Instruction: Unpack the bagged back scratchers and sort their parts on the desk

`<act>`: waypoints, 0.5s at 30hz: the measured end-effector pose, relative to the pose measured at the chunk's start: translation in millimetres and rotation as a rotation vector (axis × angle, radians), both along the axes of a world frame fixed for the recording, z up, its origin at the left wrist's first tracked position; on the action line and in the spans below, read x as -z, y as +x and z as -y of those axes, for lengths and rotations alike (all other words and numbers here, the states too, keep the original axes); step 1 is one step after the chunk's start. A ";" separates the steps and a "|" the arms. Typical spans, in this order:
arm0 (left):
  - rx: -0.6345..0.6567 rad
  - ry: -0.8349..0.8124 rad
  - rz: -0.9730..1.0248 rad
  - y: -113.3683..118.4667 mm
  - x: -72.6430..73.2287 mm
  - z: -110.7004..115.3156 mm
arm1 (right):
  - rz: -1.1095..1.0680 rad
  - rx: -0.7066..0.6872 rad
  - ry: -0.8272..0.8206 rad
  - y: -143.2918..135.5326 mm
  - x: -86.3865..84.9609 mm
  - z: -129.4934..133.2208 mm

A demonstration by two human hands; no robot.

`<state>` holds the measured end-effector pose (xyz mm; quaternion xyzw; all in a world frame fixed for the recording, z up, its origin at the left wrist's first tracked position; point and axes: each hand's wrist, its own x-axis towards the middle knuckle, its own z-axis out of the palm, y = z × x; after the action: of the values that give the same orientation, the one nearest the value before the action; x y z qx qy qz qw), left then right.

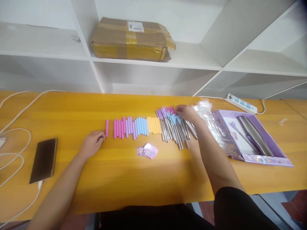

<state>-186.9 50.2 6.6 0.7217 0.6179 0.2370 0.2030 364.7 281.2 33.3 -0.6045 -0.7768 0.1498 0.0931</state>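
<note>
My left hand [93, 142] rests on the table with curled fingers, beside a lone pink tube [106, 128]. What it holds, if anything, is hidden. A row of pink tubes [119, 128], purple tubes [131, 127], blue tubes [142, 126] and yellow tubes [153, 125] lies to its right. At the row's right end lie metal rods [176, 132] with purple, pink and blue hand-shaped heads [172, 117]. My right hand [185, 112] reaches over these heads, fingers pinched at the pink ones; the exact hold is too small to make out. Small shiny cards [149, 150] lie below the tubes.
Clear plastic bags [208, 119] lie right of the rods, against an open purple box [263, 159] holding rods. A power strip [241, 103] is behind it. A phone [43, 160] with white cables is at left. A taped carton [131, 40] sits on the shelf [192, 64].
</note>
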 end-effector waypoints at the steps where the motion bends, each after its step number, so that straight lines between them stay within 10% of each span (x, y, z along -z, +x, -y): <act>1: -0.041 0.019 0.006 0.4 1.4 0.0 | -0.003 0.005 0.000 -1.2 0.3 0.4; 5: -0.193 0.150 0.027 4.6 4.8 -2.0 | -0.025 0.015 -0.002 -4.1 -0.6 0.5; 15: -0.030 0.124 -0.053 8.6 1.3 -0.8 | -0.270 0.193 0.269 -2.2 -31.7 -8.2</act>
<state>-178.4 51.0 5.3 0.7296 0.6179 0.2586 0.1378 362.6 289.4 65.0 -0.6325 -0.7090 0.1147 0.2900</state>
